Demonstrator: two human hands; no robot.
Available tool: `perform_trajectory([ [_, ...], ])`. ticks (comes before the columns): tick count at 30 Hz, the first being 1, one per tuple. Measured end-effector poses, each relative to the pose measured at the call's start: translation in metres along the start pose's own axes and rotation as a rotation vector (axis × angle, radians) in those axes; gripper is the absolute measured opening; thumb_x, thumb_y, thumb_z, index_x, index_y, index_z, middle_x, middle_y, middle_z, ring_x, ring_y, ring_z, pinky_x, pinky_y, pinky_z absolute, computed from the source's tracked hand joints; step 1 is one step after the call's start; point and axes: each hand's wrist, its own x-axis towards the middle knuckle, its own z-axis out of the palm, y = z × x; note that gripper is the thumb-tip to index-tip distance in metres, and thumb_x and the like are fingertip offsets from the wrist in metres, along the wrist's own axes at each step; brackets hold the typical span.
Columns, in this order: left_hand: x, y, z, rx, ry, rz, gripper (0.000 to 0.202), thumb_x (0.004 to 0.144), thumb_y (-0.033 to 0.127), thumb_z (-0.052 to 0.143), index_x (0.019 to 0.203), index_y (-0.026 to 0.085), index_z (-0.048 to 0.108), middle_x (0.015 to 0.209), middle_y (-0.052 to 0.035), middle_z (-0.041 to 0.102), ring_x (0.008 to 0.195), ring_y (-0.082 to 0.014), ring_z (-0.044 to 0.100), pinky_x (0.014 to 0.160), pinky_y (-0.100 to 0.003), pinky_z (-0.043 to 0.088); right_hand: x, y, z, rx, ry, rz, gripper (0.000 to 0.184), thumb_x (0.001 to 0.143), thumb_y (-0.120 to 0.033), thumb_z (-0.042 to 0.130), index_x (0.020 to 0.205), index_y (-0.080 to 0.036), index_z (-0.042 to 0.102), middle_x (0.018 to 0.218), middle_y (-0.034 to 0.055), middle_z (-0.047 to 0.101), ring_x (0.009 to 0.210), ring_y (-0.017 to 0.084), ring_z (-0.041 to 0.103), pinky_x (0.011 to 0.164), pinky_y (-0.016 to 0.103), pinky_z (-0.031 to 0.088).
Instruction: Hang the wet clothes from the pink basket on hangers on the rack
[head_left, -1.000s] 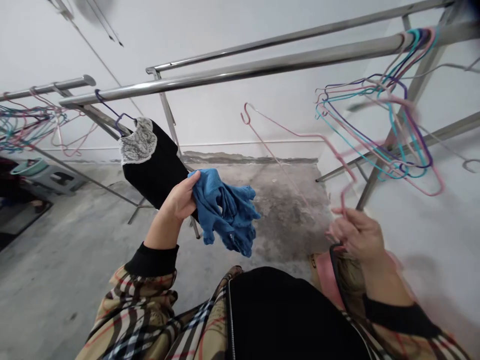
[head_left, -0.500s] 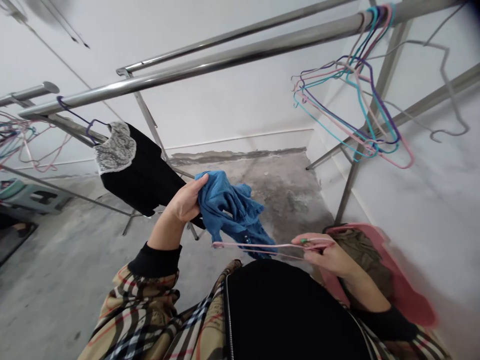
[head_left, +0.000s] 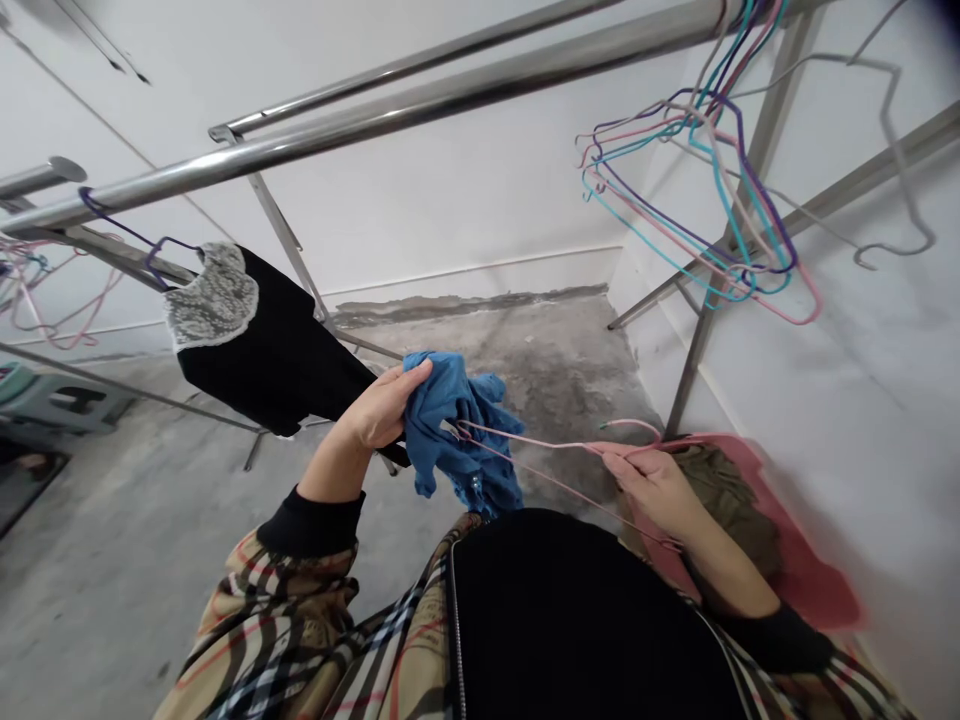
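Two hands hold a blue cloth and a pink hanger.
The right hand reaches in from the right, its fingers closed around the pink hanger. The left hand is bent up in front, thumb on top, its fingers pinching the blue cloth, which droops down. One corner of the hanger meets the hole in the cloth; I can't tell how far in it goes. Beside the right arm, a pink tub has brown cloth in it. Farther off, a black top with a white lace collar hangs from a metal rail. Far left, a green basin sits on a gray stool.
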Motion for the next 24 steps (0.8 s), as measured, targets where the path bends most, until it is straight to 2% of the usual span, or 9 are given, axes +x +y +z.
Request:
perform_trajectory([
  [3, -0.002, -0.009, 0.006, 0.274, -0.127, 0.058, 0.042, 0.087, 0.054, 0.055, 0.091, 0.014, 0.069, 0.083, -0.0088, 0.072, 0.074, -0.0235, 0.068, 0.069, -0.036, 0.058, 0.009, -0.003, 0.015, -0.046, -0.001, -0.038, 0.038, 0.091, -0.048, 0.053, 0.082, -0.02, 0.077, 0.106, 0.0084, 0.075, 0.099, 0.026, 0.07, 0.092, 0.04, 0.055],
  [5, -0.005, -0.013, 0.014, 0.637, -0.26, 0.24, 0.046, 0.092, 0.054, 0.047, 0.086, 0.014, 0.068, 0.083, -0.0088, 0.07, 0.077, -0.0233, 0.065, 0.075, -0.038, 0.055, 0.017, -0.006, 0.029, -0.033, 0.028, -0.072, 0.036, 0.092, -0.045, 0.052, 0.088, -0.02, 0.077, 0.104, 0.0076, 0.076, 0.095, 0.024, 0.071, 0.089, 0.037, 0.056],
  [7, -0.007, -0.015, 0.021, 1.09, -0.335, 0.517, 0.044, 0.096, 0.048, 0.041, 0.084, 0.015, 0.067, 0.084, -0.0093, 0.068, 0.086, -0.0247, 0.06, 0.086, -0.043, 0.049, 0.025, -0.009, 0.04, 0.013, 0.047, -0.108, 0.035, 0.093, -0.043, 0.051, 0.09, -0.019, 0.077, 0.102, 0.0071, 0.076, 0.091, 0.023, 0.072, 0.086, 0.035, 0.056],
  [9, -0.007, -0.014, 0.026, 1.457, -0.304, 0.771, 0.036, 0.097, 0.041, 0.042, 0.092, 0.017, 0.068, 0.091, -0.0104, 0.066, 0.097, -0.0268, 0.056, 0.092, -0.046, 0.042, 0.032, -0.013, 0.046, 0.069, 0.063, -0.154, 0.034, 0.092, -0.043, 0.053, 0.09, -0.019, 0.077, 0.1, 0.0072, 0.076, 0.09, 0.022, 0.071, 0.084, 0.033, 0.056],
  [11, -0.006, -0.013, 0.026, 1.647, -0.243, 0.91, 0.031, 0.097, 0.038, 0.043, 0.1, 0.02, 0.067, 0.093, -0.0101, 0.065, 0.095, -0.0255, 0.055, 0.087, -0.042, 0.042, 0.038, -0.014, 0.047, 0.116, 0.077, -0.182, 0.036, 0.09, -0.047, 0.055, 0.087, -0.019, 0.077, 0.098, 0.0078, 0.076, 0.088, 0.021, 0.07, 0.081, 0.032, 0.055],
  [15, -0.007, -0.008, 0.017, 1.737, -0.259, 0.926, 0.031, 0.097, 0.035, 0.043, 0.087, 0.021, 0.068, 0.075, -0.0046, 0.058, 0.065, -0.0155, 0.052, 0.056, -0.026, 0.034, 0.044, -0.004, 0.035, 0.255, -0.098, -0.094, 0.043, 0.085, -0.056, 0.059, 0.095, -0.017, 0.076, 0.075, 0.0047, 0.071, 0.062, 0.015, 0.061, 0.064, 0.029, 0.052],
  [19, -0.02, 0.0, 0.011, 1.715, -0.183, 0.932, 0.031, 0.096, 0.035, 0.043, 0.084, 0.023, 0.07, 0.075, -0.0029, 0.06, 0.063, -0.0127, 0.053, 0.05, -0.024, 0.025, 0.05, 0.027, 0.017, 0.464, -0.358, 0.083, 0.056, 0.088, -0.064, 0.049, 0.097, -0.015, 0.074, 0.07, 0.0042, 0.067, 0.065, 0.015, 0.06, 0.067, 0.03, 0.051],
  [22, -0.032, 0.007, 0.012, 1.659, -0.157, 0.967, 0.033, 0.096, 0.035, 0.042, 0.085, 0.024, 0.071, 0.078, -0.0029, 0.062, 0.065, -0.012, 0.054, 0.052, -0.023, 0.027, 0.051, 0.048, 0.012, 0.297, -0.531, 0.162, 0.049, 0.085, -0.06, 0.057, 0.093, -0.015, 0.074, 0.083, 0.0067, 0.071, 0.077, 0.017, 0.065, 0.075, 0.029, 0.052],
  [24, -0.039, 0.011, 0.016, 1.627, -0.198, 0.985, 0.034, 0.097, 0.034, 0.041, 0.084, 0.024, 0.071, 0.076, -0.0024, 0.061, 0.063, -0.0113, 0.053, 0.052, -0.023, 0.028, 0.049, 0.054, 0.017, 0.106, -0.638, 0.114, 0.044, 0.078, -0.054, 0.069, 0.101, -0.017, 0.073, 0.094, 0.0061, 0.073, 0.083, 0.018, 0.066, 0.077, 0.028, 0.052],
])
